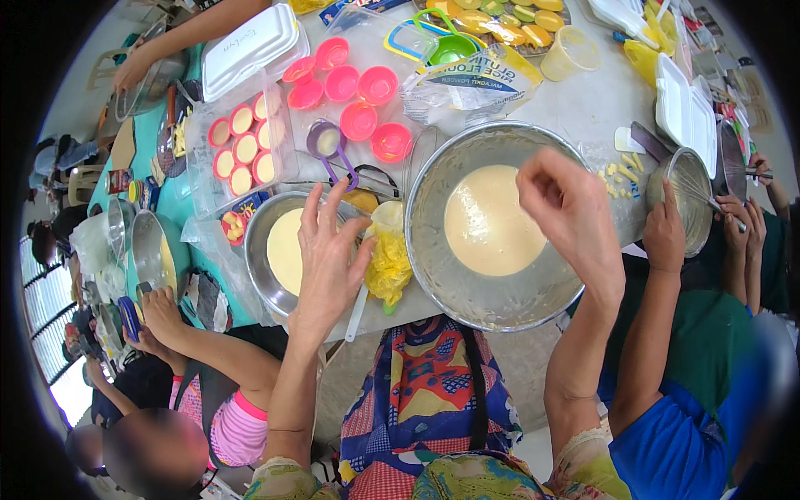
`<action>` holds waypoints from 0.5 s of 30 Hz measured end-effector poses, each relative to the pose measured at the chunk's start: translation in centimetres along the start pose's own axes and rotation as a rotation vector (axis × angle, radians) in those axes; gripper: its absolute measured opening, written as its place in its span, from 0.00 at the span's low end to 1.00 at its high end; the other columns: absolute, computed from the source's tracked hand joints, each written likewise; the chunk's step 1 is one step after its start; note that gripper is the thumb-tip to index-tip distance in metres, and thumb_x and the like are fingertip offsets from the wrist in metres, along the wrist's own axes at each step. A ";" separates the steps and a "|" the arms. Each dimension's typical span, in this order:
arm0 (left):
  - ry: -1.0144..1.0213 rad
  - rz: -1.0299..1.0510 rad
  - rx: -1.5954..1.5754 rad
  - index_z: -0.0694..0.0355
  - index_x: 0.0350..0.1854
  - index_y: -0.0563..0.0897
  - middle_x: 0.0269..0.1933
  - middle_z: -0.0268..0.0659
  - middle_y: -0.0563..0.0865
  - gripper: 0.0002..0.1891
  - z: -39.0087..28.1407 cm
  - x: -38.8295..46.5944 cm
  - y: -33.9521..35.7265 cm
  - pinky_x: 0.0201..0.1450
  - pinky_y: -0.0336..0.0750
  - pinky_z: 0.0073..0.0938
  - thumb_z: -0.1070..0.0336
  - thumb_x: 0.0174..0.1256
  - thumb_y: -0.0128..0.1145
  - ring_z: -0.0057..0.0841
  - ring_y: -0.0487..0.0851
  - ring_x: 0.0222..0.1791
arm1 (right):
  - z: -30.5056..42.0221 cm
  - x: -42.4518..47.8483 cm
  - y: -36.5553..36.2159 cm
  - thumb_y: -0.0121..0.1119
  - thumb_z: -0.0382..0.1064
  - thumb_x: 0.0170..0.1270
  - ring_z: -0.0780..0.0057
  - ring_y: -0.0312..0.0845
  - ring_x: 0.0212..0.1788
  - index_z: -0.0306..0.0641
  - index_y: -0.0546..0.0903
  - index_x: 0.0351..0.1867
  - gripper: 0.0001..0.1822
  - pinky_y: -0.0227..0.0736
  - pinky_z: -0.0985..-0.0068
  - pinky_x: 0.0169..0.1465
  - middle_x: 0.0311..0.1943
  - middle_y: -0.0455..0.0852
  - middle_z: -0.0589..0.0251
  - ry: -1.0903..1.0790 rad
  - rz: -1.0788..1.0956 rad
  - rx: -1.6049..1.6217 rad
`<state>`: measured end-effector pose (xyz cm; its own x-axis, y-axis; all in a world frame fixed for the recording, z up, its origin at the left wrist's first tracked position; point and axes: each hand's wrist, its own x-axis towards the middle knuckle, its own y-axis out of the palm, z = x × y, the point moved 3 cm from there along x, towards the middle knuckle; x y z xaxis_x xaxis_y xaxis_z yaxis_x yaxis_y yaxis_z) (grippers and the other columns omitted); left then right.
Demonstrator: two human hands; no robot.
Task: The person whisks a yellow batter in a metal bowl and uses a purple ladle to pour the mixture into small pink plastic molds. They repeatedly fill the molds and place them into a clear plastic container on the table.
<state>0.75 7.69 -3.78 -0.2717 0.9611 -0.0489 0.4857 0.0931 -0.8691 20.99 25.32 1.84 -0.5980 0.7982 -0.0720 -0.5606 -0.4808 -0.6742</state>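
My left hand (328, 250), fingers spread and holding nothing, is over the right side of a smaller steel bowl (255, 275) of pale yellow batter (284, 250). My right hand (562, 206) is raised over the right part of a large steel bowl (437, 275), its fingers curled in; whether something small is between them I cannot tell. Smooth cream batter (487, 219) lies in that bowl. Between the two bowls are a crumpled yellow plastic bag (389, 269) and a whisk (420, 156). A purple measuring cup (326, 140) holds a little pale content.
Empty pink molds (377, 85) stand behind, beside a clear container (284, 169) of filled molds (245, 148). A glutinous rice flour bag (469, 87) lies past the large bowl. Cheese sticks (627, 170) lie at right. Co-workers' hands (665, 234) (164, 315) work at both sides.
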 end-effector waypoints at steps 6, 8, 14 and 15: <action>-0.032 0.094 0.068 0.64 0.38 0.84 0.73 0.44 0.61 0.11 -1.3 -1.7 -0.2 0.72 0.49 0.54 0.69 0.52 0.66 0.55 0.45 0.76 | 0.5 0.3 -0.8 0.60 0.33 0.60 0.69 0.71 0.22 0.33 0.78 0.34 0.06 0.67 0.72 0.29 0.21 0.78 0.57 0.032 -0.094 0.014; -0.055 0.106 0.052 0.64 0.37 0.84 0.73 0.44 0.60 0.11 -1.5 -2.2 -0.8 0.72 0.48 0.54 0.69 0.51 0.66 0.55 0.44 0.76 | -0.2 -0.4 -0.7 0.60 0.32 0.60 0.70 0.70 0.22 0.33 0.78 0.34 0.05 0.67 0.73 0.29 0.21 0.77 0.57 0.070 -0.086 -0.010; -0.028 0.052 0.012 0.63 0.35 0.84 0.73 0.45 0.61 0.09 -1.3 -3.2 -0.2 0.72 0.47 0.54 0.72 0.50 0.65 0.56 0.45 0.75 | 0.2 -0.8 -0.2 0.61 0.33 0.59 0.69 0.72 0.22 0.32 0.77 0.33 0.06 0.68 0.72 0.30 0.21 0.77 0.57 0.049 -0.159 0.010; -0.012 0.039 0.019 0.63 0.35 0.83 0.73 0.46 0.62 0.08 -1.1 -3.3 0.3 0.73 0.47 0.54 0.72 0.50 0.64 0.56 0.45 0.75 | 0.4 -0.6 -0.6 0.61 0.33 0.59 0.68 0.72 0.22 0.32 0.77 0.32 0.06 0.68 0.71 0.30 0.21 0.77 0.57 0.045 -0.184 0.000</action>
<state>2.70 4.85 -3.37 -0.2625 0.9608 -0.0887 0.4804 0.0504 -0.8756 21.44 24.97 2.54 -0.4587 0.8884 0.0196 -0.6580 -0.3248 -0.6794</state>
